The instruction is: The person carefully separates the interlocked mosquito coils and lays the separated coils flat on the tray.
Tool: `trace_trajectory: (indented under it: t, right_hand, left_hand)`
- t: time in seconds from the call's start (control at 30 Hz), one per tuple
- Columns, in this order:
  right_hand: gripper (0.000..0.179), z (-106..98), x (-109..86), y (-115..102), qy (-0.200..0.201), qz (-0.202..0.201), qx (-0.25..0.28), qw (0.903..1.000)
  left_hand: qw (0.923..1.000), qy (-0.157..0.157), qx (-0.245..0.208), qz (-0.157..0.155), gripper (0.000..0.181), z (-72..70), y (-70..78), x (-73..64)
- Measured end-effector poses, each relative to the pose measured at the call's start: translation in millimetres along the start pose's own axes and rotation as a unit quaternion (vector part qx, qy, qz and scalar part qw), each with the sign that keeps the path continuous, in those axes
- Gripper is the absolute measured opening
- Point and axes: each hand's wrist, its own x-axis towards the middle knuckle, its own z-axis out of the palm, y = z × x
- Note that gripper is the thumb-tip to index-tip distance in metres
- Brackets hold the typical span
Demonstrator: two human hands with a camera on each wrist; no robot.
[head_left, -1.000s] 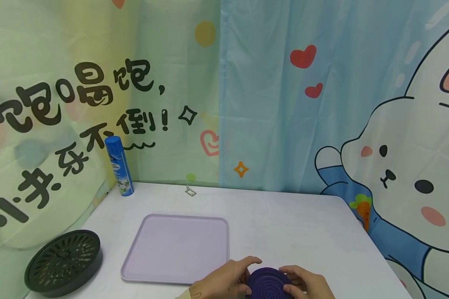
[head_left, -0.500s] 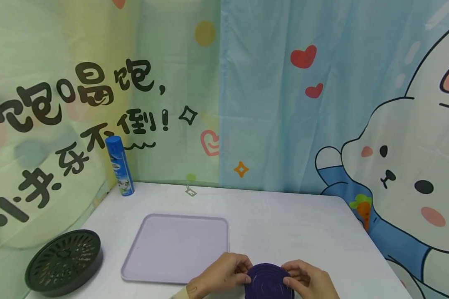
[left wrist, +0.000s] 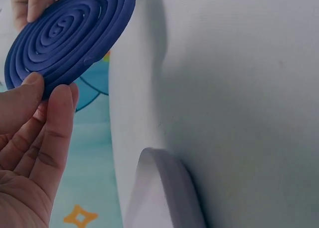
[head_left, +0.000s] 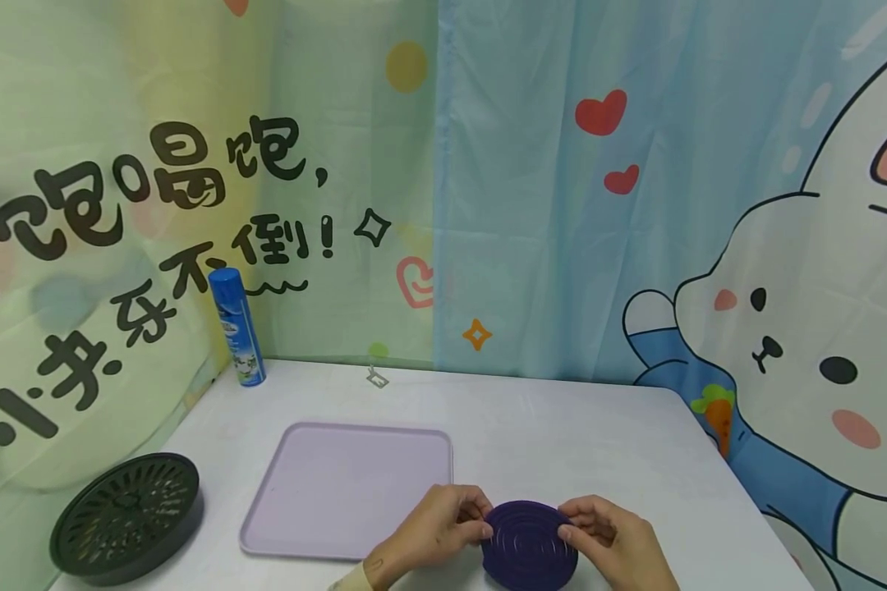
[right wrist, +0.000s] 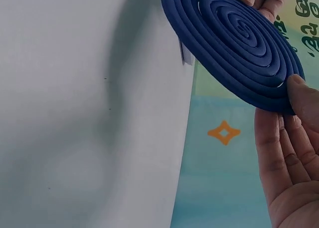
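Observation:
A dark blue-purple mosquito coil [head_left: 530, 546], a flat round spiral, is held up at the front of the table. My left hand [head_left: 438, 529] pinches its left edge between thumb and fingers. At the opposite edge, my right hand [head_left: 622, 543] pinches it the same way. In the left wrist view the coil [left wrist: 75, 36] is tilted above the white tabletop, thumb on its face and fingers behind. The right wrist view shows the coil's rings [right wrist: 239, 43] packed closely, with narrow gaps between some of them.
A pale purple tray [head_left: 347, 492] lies left of the hands. Further left stands a black round holder with a slotted top [head_left: 127, 517]. A blue spray can [head_left: 236, 328] is at the back left corner. Printed curtains [head_left: 517, 205] hang behind the white table [head_left: 562, 435].
Both hands have raised the mosquito coil slightly, away from the body. The left hand's fingers, earlier extended beside the coil, now pinch its edge.

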Motion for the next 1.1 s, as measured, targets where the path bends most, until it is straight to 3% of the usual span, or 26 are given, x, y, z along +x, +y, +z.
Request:
trace_trajectory:
  t: [0.2,0.47,0.83,1.1]
  right_hand:
    - [0.016,3.1,6.1,-2.1,0.029,0.04,-0.013,0.9987]
    - [0.013,8.6,13.7,-7.1,0.044,0.043,-0.017,0.998]
    - [0.015,12.4,22.1,-6.2,0.081,0.009,0.023,0.9964]
    - [0.011,15.4,26.5,-5.5,0.113,0.0,0.017,0.9934]
  left_hand:
    - [0.9995,0.027,-0.015,0.008,0.007,-11.6,1.1,3.2]
    - [0.9977,0.066,-0.012,0.003,0.007,-20.1,-0.1,7.4]
    - [0.9933,0.111,-0.032,0.01,0.005,-20.8,-2.3,12.3]
    - [0.9901,0.133,-0.041,0.018,0.005,-20.3,-0.9,14.5]
